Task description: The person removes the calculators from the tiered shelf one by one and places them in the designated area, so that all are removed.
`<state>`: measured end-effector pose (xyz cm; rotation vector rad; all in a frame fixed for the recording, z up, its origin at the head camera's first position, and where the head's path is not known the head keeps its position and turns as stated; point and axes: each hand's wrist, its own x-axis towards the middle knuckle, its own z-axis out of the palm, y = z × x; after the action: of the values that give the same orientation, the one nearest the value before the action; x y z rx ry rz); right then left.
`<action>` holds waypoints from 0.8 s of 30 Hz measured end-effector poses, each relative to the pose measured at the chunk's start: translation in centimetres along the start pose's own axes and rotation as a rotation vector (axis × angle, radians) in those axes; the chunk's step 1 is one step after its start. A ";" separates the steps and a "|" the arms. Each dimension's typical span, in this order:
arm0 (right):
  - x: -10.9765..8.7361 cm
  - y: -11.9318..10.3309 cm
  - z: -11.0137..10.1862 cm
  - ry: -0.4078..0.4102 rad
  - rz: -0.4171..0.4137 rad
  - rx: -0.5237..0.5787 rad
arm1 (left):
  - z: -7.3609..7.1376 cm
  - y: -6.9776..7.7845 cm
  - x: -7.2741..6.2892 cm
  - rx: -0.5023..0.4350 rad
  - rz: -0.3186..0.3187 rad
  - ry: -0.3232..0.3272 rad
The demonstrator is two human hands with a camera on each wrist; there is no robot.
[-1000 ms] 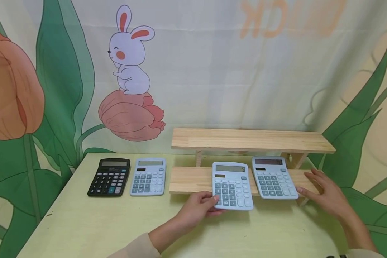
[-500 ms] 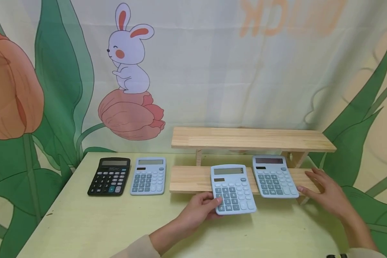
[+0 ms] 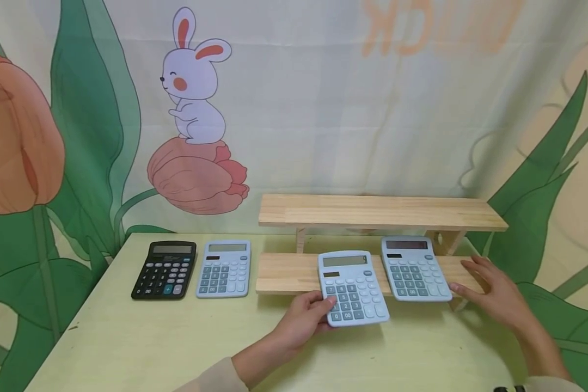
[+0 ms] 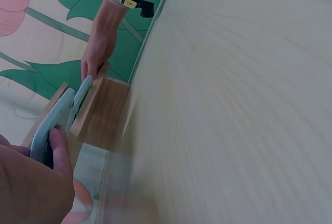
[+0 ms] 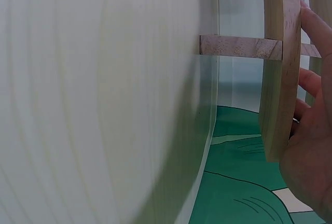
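In the head view my left hand (image 3: pixel 301 321) holds a light-blue calculator (image 3: pixel 354 288) by its lower left corner, thumb on the keys and fingers beneath. That calculator is slightly turned, in front of the lower wooden shelf (image 3: pixel 289 272). A second light-blue calculator (image 3: pixel 415 269) leans back on the same shelf, to the right. My right hand (image 3: pixel 497 291) rests on the shelf's right end, its thumb by that calculator's lower right edge. From the right wrist, the right hand (image 5: pixel 311 115) shows its fingers lying on the shelf board (image 5: pixel 282 79), loosely bent.
On the table (image 3: pixel 142 343), to the left of the shelves, lie a black calculator (image 3: pixel 164 270) and another light-blue calculator (image 3: pixel 224 269). An upper wooden shelf (image 3: pixel 382 211) stands behind the lower one. A printed curtain (image 3: pixel 304 109) hangs at the back.
My left hand has lowered its calculator slightly and turned it a little, mostly in the first half second. The right hand and the other calculators have stayed in place.
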<state>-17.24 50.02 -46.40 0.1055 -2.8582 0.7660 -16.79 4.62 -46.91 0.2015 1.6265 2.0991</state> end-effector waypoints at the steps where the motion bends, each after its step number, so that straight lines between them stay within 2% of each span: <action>1: 0.0 -0.1 0.0 -0.002 0.001 -0.001 | 0.0 0.0 0.0 -0.002 0.000 -0.007; 6: 0.0 -0.1 0.1 0.006 -0.004 0.001 | -0.3 0.1 -0.4 0.004 -0.003 -0.052; 10: 0.0 0.0 0.1 0.014 -0.011 0.002 | -0.7 0.3 -0.7 0.024 0.023 -0.079; 16: 0.0 0.0 0.1 0.009 -0.005 -0.004 | -1.6 1.2 -1.3 0.089 0.062 -0.068; 24: 0.0 -0.1 0.0 0.014 -0.012 0.000 | -4.1 2.6 -2.2 0.161 0.082 -0.056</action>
<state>-17.21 49.95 -46.42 0.1163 -2.8416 0.7620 -17.16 -0.43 -45.26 0.3822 1.7818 2.0030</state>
